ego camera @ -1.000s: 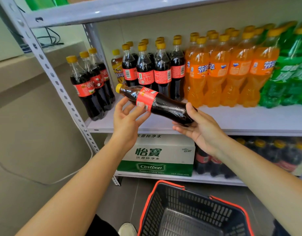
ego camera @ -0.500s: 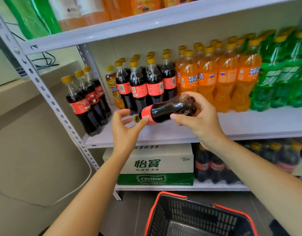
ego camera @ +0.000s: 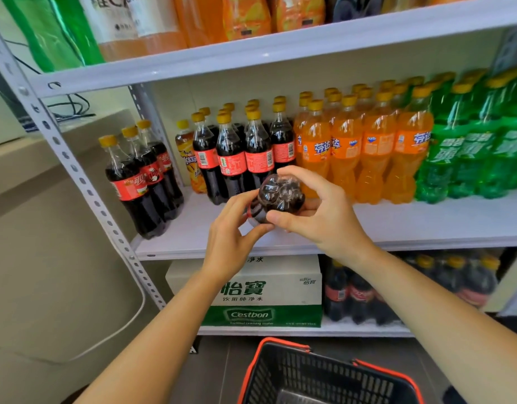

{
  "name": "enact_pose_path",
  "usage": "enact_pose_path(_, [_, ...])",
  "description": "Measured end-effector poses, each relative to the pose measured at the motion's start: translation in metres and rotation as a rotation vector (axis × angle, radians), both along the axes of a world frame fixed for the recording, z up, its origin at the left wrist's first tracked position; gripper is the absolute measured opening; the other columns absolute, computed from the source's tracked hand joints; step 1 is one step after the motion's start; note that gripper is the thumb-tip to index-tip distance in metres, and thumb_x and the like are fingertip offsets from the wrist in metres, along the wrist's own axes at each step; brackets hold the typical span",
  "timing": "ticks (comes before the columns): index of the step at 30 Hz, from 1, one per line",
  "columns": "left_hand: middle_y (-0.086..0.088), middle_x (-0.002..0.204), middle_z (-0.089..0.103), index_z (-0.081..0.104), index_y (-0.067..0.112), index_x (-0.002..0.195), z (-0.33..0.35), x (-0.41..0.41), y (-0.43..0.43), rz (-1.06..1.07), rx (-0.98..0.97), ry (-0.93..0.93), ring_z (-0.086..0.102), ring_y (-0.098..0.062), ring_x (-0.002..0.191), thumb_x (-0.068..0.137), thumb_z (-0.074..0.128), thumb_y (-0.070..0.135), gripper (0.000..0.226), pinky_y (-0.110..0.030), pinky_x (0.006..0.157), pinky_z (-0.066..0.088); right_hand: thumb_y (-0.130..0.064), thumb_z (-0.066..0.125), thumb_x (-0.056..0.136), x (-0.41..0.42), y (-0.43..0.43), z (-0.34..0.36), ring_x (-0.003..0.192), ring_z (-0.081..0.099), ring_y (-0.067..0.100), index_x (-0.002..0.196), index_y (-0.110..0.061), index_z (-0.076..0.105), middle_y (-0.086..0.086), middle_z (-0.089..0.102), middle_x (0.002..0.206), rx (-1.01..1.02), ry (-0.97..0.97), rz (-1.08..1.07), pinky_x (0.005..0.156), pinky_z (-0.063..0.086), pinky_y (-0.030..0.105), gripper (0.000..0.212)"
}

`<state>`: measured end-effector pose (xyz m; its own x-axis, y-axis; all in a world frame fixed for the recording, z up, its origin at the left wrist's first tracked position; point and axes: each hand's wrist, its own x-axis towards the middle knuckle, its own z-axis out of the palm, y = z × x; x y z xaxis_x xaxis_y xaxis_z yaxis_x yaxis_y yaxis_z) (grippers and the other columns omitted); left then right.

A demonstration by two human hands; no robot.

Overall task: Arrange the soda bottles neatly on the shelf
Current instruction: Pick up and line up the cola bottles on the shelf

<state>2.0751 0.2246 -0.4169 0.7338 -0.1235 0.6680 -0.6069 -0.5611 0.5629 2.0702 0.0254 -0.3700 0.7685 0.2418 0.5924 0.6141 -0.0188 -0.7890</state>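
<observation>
Right now I am watching both hands holding one cola bottle (ego camera: pixel 280 199) in the middle of the frame, just in front of the middle shelf (ego camera: pixel 397 228) and, as far as I can tell, not resting on it. The bottle is lying nearly level with its lumpy base pointing back at the camera, so its cap end is facing the shelf and hiding from me. The right hand (ego camera: pixel 318 217) is curling fingers and thumb around the base end, carrying the weight. The left hand (ego camera: pixel 228 237) is pinching the red-labelled part from the lower left, which I am reading as steadying or turning it.

I am judging that the bottle is being brought round to stand with the row of cola bottles (ego camera: pixel 242 158) directly behind it, since like is sitting with like: orange soda bottles (ego camera: pixel 368 153) right of centre, green soda bottles (ego camera: pixel 470 153) at the right edge. Three more cola bottles (ego camera: pixel 140 182) are standing apart at the left, and a lone yellow-labelled bottle (ego camera: pixel 187 158) is standing just left of the cola row. A black basket (ego camera: pixel 324 374) is waiting at the bottom of the frame.
</observation>
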Motion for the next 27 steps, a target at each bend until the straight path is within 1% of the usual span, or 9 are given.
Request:
enact_pose_path(3, [0.009,0.128,0.061,0.054,0.024,0.139,-0.003,-0.001,-0.001,0.004,-0.021,-0.008,0.060,-0.017,0.122,0.093,0.074,0.028,0.051,-0.038,0.101,0.054,-0.021,0.077,0.088,-0.001,-0.002,0.002,0.079,0.076,0.024,0.128,-0.023,0.065,0.003,0.069,0.119,0.106,0.106,0.159,0.063,0.061,0.031,0.043])
enact_pose_path(8, [0.011,0.133,0.059,0.051,0.028,0.141,-0.005,-0.004,-0.003,0.001,-0.019,-0.044,0.058,-0.015,0.126,0.094,0.072,0.028,0.052,-0.037,0.104,0.053,-0.020,0.064,0.098,-0.003,-0.003,0.006,0.085,0.076,0.033,0.124,-0.016,0.071,0.011,0.066,0.124,0.178,0.213,0.151,0.062,0.063,0.038,0.027])
enact_pose_path(12, [0.011,0.133,0.058,0.050,0.027,0.142,-0.007,-0.003,-0.004,-0.001,0.003,-0.044,0.058,-0.016,0.125,0.095,0.073,0.026,0.052,-0.040,0.102,0.053,-0.020,0.061,0.100,-0.006,-0.004,0.009,0.078,0.076,0.032,0.119,-0.019,0.073,0.012,0.068,0.121,0.202,0.230,0.125,0.059,0.063,0.035,0.022])
enact_pose_path(14, [0.011,0.131,0.058,0.052,0.026,0.142,-0.008,-0.003,-0.003,-0.001,0.022,-0.038,0.059,-0.017,0.123,0.095,0.073,0.025,0.051,-0.044,0.100,0.054,-0.019,0.066,0.097,-0.009,-0.002,0.011,0.070,0.076,0.028,0.118,-0.021,0.072,0.009,0.069,0.118,0.185,0.187,0.094,0.056,0.061,0.031,0.022])
enact_pose_path(18, [0.007,0.127,0.060,0.054,0.022,0.140,-0.007,-0.004,-0.007,-0.001,-0.003,-0.017,0.060,-0.018,0.119,0.095,0.073,0.026,0.049,-0.044,0.098,0.055,-0.017,0.078,0.088,-0.007,-0.003,0.011,0.065,0.075,0.022,0.132,-0.022,0.063,0.000,0.067,0.120,0.104,0.104,0.079,0.057,0.059,0.026,0.046])
enact_pose_path(20, [0.004,0.125,0.060,0.054,0.020,0.140,-0.004,-0.005,-0.009,-0.014,-0.111,0.035,0.059,-0.015,0.117,0.095,0.074,0.023,0.050,-0.040,0.100,0.055,-0.019,0.078,0.088,-0.003,-0.005,0.011,0.075,0.076,0.026,0.146,-0.030,0.049,-0.002,0.062,0.135,0.088,0.108,0.150,0.065,0.060,0.028,0.065])
enact_pose_path(22, [-0.001,0.127,0.060,0.053,0.017,0.143,0.000,-0.005,-0.011,-0.013,-0.228,0.098,0.057,-0.013,0.116,0.095,0.073,0.018,0.052,-0.037,0.097,0.056,-0.019,0.075,0.088,0.002,-0.006,0.010,0.087,0.075,0.023,0.152,-0.035,0.035,-0.001,0.052,0.150,0.077,0.121,0.208,0.075,0.059,0.028,0.077])
enact_pose_path(24, [-0.001,0.129,0.062,0.054,0.015,0.143,0.004,-0.005,-0.013,0.001,-0.303,0.127,0.057,-0.010,0.115,0.095,0.072,0.017,0.051,-0.032,0.093,0.056,-0.019,0.075,0.087,0.009,-0.005,0.003,0.093,0.073,0.015,0.151,-0.037,0.035,-0.006,0.050,0.151,-0.003,0.090,0.167,0.078,0.057,0.025,0.078])
enact_pose_path(27, [0.003,0.127,0.068,0.056,0.012,0.140,0.010,-0.004,-0.014,0.009,-0.388,0.118,0.062,-0.013,0.114,0.098,0.069,0.016,0.045,-0.029,0.096,0.052,-0.022,0.078,0.084,0.025,-0.007,-0.020,0.106,0.065,0.010,0.149,-0.039,0.040,-0.015,0.055,0.139,-0.293,0.048,0.016,0.079,0.052,0.021,0.077])
